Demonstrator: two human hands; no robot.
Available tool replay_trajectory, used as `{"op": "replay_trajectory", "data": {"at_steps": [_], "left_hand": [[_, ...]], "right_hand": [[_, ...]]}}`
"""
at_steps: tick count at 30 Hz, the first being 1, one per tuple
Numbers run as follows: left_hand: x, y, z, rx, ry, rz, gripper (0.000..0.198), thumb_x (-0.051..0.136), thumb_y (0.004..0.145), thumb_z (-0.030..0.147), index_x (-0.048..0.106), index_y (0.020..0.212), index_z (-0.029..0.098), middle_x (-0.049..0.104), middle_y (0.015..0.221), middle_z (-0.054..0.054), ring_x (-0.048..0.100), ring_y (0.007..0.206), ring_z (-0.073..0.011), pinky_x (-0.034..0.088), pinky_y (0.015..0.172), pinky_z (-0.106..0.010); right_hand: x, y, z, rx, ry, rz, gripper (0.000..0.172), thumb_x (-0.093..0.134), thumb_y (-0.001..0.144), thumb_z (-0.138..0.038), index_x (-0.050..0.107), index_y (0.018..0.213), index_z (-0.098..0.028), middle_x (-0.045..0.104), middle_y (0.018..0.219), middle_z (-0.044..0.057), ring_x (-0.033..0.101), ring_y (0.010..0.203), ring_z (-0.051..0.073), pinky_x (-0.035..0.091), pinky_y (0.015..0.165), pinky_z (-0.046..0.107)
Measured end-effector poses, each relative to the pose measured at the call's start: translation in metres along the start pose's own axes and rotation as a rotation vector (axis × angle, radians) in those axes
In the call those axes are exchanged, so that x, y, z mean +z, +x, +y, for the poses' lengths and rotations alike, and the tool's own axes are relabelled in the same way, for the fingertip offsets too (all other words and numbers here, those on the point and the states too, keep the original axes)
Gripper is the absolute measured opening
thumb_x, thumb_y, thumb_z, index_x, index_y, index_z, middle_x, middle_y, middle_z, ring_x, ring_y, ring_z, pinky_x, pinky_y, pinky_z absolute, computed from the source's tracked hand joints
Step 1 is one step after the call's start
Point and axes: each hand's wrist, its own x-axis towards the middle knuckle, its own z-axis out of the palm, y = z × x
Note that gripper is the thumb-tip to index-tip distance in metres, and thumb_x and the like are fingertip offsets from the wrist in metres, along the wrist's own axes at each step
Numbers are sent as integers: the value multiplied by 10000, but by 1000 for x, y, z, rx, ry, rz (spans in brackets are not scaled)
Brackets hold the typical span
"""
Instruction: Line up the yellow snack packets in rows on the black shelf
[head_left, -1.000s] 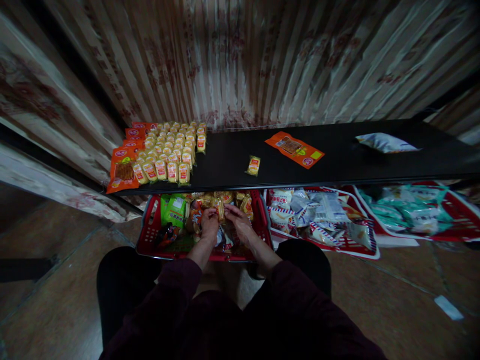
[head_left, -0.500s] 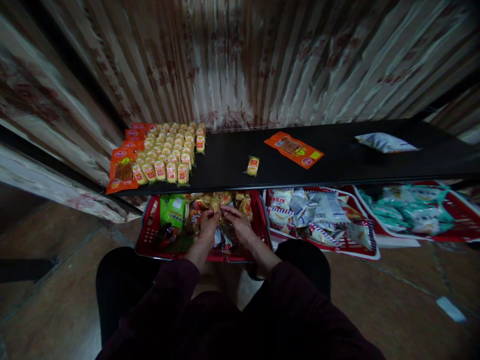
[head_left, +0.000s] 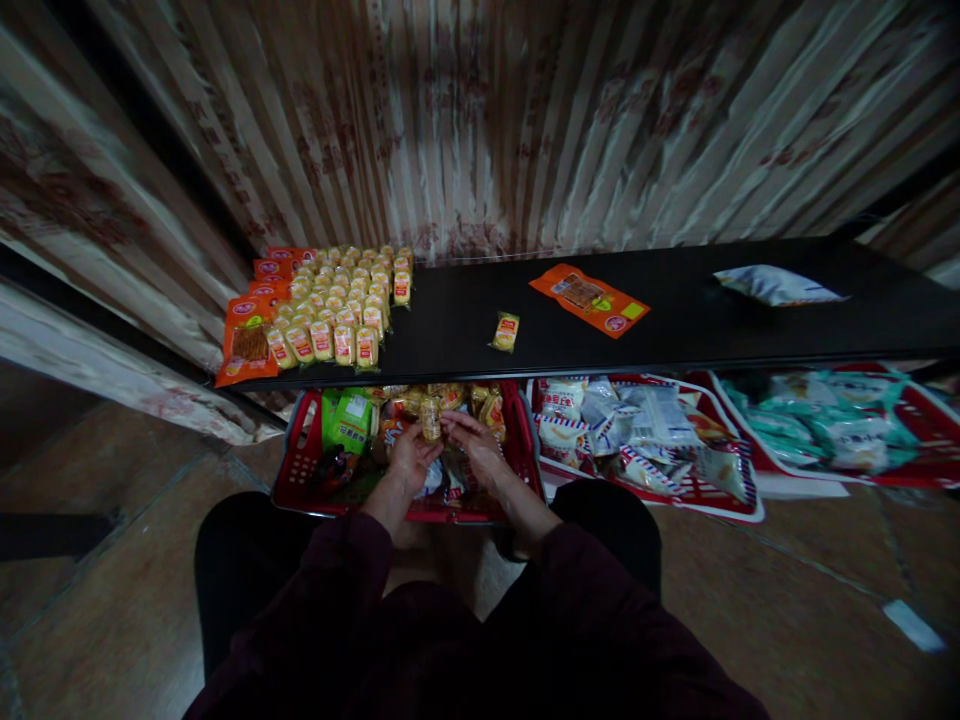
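Note:
A small wrapped yellow snack cake [head_left: 430, 419] stands upright between my hands, over the red basket [head_left: 531, 470] below the shelf. My right hand [head_left: 480, 447] pinches it at its right edge with the fingertips. Just below and to the left of it, my left hand [head_left: 409, 462] is loosely open, thumb and fingers apart; whether it touches the wrapper is hard to see. Under the hands lie mixed snack packets, among them a green bag [head_left: 347, 420]. On the black shelf, rows of the same yellow cakes [head_left: 337, 310] stand at the left.
Orange snack packets [head_left: 246, 345] line the shelf's left end. A single cake [head_left: 505, 332], an orange packet [head_left: 590, 299] and a white packet [head_left: 778, 285] lie apart on the shelf [head_left: 675, 310]. Two more baskets, of white bags [head_left: 645, 420] and green bags [head_left: 840, 420], stand at right.
My left hand has shifted slightly down and left, its fingers loosening. The small cake now shows more fully between the hands. My right hand has barely moved.

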Motion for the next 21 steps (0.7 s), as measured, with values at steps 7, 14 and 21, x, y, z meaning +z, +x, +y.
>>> {"op": "replay_trajectory", "data": {"at_steps": [7, 14, 21], "left_hand": [[-1, -2, 0, -13, -11, -21, 108, 513, 776, 200, 603, 792, 143, 639, 728, -63, 615, 640, -129, 515, 719, -285], [-3, -2, -11, 35, 39, 9, 124, 551, 740, 189, 576, 861, 175, 628, 729, -14, 594, 617, -95, 484, 732, -269], [0, -15, -20, 279, 262, 57, 216, 588, 710, 183, 603, 923, 211, 648, 948, -23, 591, 801, -113, 454, 694, -233]], "right_hand": [[0, -1, 0, -32, 3, -6, 348, 750, 586, -403, 726, 885, -225, 722, 931, 46, 625, 883, 201, 451, 813, 332], [-6, -7, 2, -94, -200, -12, 316, 693, 653, -383, 720, 931, -235, 711, 997, 32, 619, 937, 202, 425, 928, 376], [-6, -19, 4, -43, -118, -14, 402, 730, 624, -446, 704, 970, -243, 688, 1079, 41, 602, 1040, 220, 410, 972, 386]]}}
